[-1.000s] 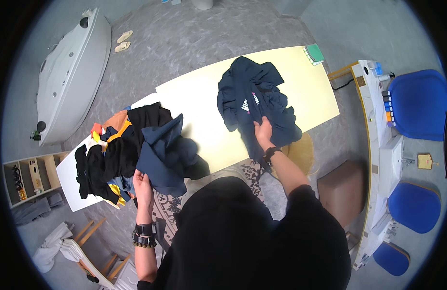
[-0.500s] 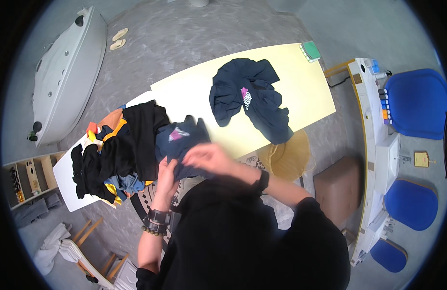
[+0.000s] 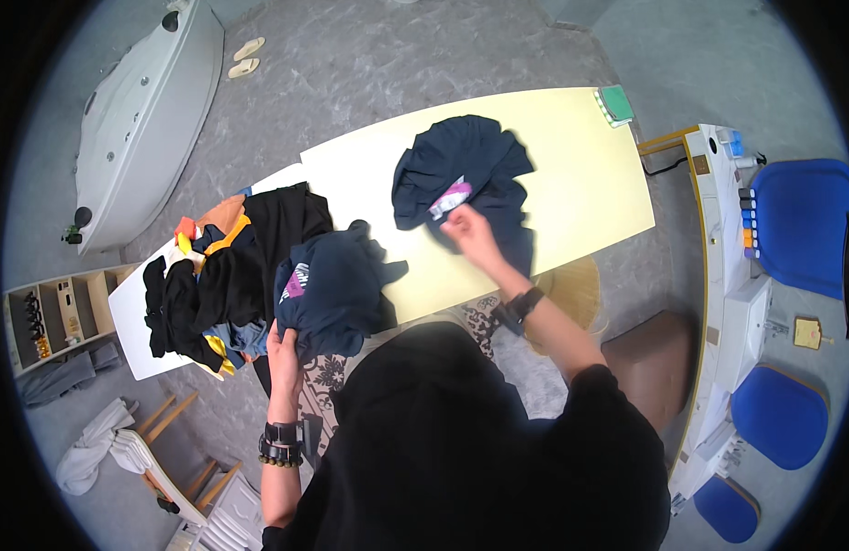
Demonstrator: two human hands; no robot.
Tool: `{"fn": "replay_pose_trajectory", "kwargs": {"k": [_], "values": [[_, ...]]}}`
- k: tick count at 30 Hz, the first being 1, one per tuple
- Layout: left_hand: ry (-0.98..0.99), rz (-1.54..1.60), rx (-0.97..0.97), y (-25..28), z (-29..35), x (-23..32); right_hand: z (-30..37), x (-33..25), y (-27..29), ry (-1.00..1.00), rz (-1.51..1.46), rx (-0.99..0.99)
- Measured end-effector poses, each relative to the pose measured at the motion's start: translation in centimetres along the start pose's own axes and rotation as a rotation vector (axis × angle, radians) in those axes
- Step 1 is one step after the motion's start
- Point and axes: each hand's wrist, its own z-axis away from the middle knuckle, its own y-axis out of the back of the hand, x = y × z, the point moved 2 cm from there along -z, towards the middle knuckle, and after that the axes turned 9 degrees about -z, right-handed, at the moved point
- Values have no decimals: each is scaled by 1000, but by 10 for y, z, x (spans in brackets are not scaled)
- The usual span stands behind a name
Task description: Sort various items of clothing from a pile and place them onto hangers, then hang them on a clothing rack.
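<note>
A crumpled navy shirt (image 3: 346,285) with a pink and white print lies half over the near edge of the table, beside the heap of clothes. My left hand (image 3: 285,354) has its fingers closed on the near left edge of this shirt. Farther right on the pale yellow tabletop (image 3: 580,174) is a second navy shirt (image 3: 461,151), bunched up, with a similar print. My right hand (image 3: 472,237) is at the second shirt, its fingers pinched on the cloth just below the print.
A heap of mixed clothes (image 3: 227,285), mostly black, covers the table's left end. A green and white folded item (image 3: 615,106) sits at the far right corner. Below the near edge are a straw-coloured round item (image 3: 571,294) and a brown seat (image 3: 654,367).
My right hand has left the near shirt and moved right to the second one, whose cloth has shifted. The near shirt has spread out, and my left hand has moved down and left with its edge.
</note>
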Motion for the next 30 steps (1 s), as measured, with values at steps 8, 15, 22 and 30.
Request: {"fn": "replay_pose_trajectory", "kwargs": {"k": [8, 15, 22, 30], "values": [[16, -268, 56, -69, -21, 1, 76, -144, -93, 61, -307, -554], [-423, -214, -321, -188, -13, 26, 78, -228, 16, 457, -255, 306], [-366, -217, -504, -150, -9, 53, 28, -103, 77, 86, 290, 197], [-212, -1309, 860, 123, -51, 39, 73, -68, 22, -400, 45, 31]]}}
